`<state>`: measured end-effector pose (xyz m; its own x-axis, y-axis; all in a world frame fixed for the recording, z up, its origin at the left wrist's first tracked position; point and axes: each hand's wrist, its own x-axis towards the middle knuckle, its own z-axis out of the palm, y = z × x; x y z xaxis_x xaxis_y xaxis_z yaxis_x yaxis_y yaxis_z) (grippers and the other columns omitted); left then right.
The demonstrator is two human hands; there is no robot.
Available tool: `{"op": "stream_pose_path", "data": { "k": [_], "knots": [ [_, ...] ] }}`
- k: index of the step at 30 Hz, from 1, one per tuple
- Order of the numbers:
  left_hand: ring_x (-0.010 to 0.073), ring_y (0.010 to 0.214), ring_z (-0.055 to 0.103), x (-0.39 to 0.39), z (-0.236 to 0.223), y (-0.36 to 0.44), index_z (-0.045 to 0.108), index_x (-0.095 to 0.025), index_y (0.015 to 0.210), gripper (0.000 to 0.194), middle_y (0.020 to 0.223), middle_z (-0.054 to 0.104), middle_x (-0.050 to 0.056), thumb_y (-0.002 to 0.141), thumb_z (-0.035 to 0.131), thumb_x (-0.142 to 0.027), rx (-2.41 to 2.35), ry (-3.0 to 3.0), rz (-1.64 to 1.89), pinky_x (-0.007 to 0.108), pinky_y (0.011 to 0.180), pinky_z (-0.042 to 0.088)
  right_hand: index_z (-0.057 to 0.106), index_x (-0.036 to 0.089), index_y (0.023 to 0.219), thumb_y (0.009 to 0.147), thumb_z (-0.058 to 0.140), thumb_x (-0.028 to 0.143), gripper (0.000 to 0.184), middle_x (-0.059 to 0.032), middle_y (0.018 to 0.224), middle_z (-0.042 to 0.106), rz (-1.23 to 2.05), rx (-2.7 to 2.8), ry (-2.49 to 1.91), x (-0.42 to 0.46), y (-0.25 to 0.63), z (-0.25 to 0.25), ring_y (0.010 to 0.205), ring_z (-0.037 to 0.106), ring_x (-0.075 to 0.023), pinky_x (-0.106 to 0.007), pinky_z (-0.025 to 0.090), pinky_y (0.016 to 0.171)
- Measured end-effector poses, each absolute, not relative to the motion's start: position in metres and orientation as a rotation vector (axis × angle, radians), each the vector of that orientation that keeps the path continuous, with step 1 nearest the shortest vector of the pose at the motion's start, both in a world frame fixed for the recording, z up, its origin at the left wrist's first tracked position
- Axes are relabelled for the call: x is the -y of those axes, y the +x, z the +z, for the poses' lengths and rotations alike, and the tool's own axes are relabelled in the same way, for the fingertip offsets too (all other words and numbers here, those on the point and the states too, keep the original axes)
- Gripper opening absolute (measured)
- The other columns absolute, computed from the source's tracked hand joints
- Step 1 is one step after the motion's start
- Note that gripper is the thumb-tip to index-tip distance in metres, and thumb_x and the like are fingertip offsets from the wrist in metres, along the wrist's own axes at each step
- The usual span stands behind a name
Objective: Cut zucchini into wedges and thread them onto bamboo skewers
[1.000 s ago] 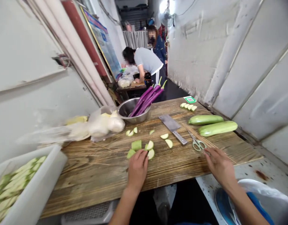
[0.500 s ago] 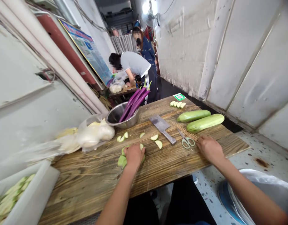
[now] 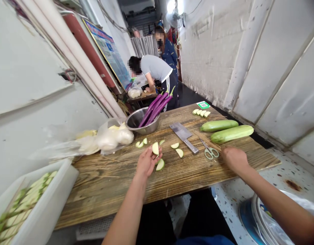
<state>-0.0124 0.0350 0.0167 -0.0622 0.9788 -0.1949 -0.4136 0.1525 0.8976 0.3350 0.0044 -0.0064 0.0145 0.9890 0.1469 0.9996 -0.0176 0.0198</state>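
My left hand (image 3: 145, 162), palm turned up, is closed around cut zucchini pieces; one pale half-moon slice (image 3: 155, 148) stands up at its fingertips. Another zucchini slice (image 3: 160, 165) is by the fingers, just above the board. My right hand (image 3: 234, 157) is closed at the near end of a bundle of thin bamboo skewers (image 3: 215, 146) lying on the wooden table; its fingertips are partly hidden. Green-handled scissors (image 3: 211, 152) lie to its left, and a cleaver (image 3: 184, 136) lies beyond them. Loose zucchini slices (image 3: 179, 153) are between the cleaver and my left hand.
Two whole zucchini (image 3: 232, 134) lie at the right. A steel bowl (image 3: 131, 122) holds purple eggplants (image 3: 155, 110). Bagged food (image 3: 116, 136) sits left of it. A white bin (image 3: 62, 190) contains skewered slices. Two people (image 3: 157, 68) stand farther back. A bucket (image 3: 248, 217) is at lower right.
My left hand has turned palm up, lifting zucchini pieces it was covering on the table. My right hand stays by the skewer ends. The whole view has shifted slightly, showing more of the white bin.
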Motion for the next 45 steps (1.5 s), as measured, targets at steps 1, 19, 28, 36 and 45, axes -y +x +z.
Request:
{"op": "stream_pose_path", "data": {
  "k": [1,19,28,36,45],
  "knots": [
    [0.0183,0.086,0.061,-0.033,0.019,-0.015,0.056,-0.011,0.101,0.022,0.097,0.063,0.012,0.084,0.047,-0.023,-0.987,0.632,1.304,0.033,0.072,0.051,0.057,0.012,0.064,0.079,0.044,0.006,0.021,-0.0107,0.063,0.058,-0.198,2.155,-2.16,-0.004,0.335,-0.004,0.06,0.057,-0.0195,-0.027,0.031,0.051],
    [0.0031,0.053,0.046,0.023,0.023,-0.038,0.06,-0.008,0.087,0.02,0.09,0.061,0.01,0.072,0.063,-0.021,-0.853,0.536,1.312,0.011,0.035,0.025,0.048,0.019,0.091,0.088,0.041,0.031,0.014,0.0015,0.064,0.055,0.963,1.779,-1.168,0.088,0.168,-0.003,0.057,0.055,-0.0125,-0.022,0.044,0.055],
    [0.0049,0.055,0.05,0.032,0.016,-0.047,0.055,-0.013,0.096,0.036,0.081,0.061,0.004,0.065,0.07,-0.024,-0.998,0.593,1.382,0.013,0.039,0.029,0.063,0.021,0.096,0.087,0.046,0.024,0.019,-0.004,0.074,0.057,0.349,1.926,-1.095,0.074,0.191,0.028,0.071,0.053,-0.0174,-0.031,0.042,0.067],
    [0.004,0.053,0.049,0.04,0.009,-0.049,0.057,-0.012,0.09,0.033,0.076,0.06,0.002,0.063,0.071,-0.025,-1.062,0.701,1.304,0.011,0.039,0.03,0.062,0.022,0.1,0.089,0.044,0.029,0.023,-0.0055,0.093,0.066,0.849,1.794,-1.042,0.084,0.194,0.042,0.087,0.061,-0.0186,-0.033,0.048,0.079],
    [0.0189,0.084,0.064,0.042,-0.002,-0.042,0.06,-0.01,0.093,0.016,0.094,0.065,0.014,0.079,0.058,-0.018,-0.95,0.342,1.388,0.027,0.07,0.052,0.044,0.023,0.1,0.087,0.045,0.038,0.02,0.0048,0.067,0.058,1.354,1.533,-0.979,0.073,0.142,-0.001,0.032,0.038,-0.0042,-0.016,0.031,0.031]
  ]
}}
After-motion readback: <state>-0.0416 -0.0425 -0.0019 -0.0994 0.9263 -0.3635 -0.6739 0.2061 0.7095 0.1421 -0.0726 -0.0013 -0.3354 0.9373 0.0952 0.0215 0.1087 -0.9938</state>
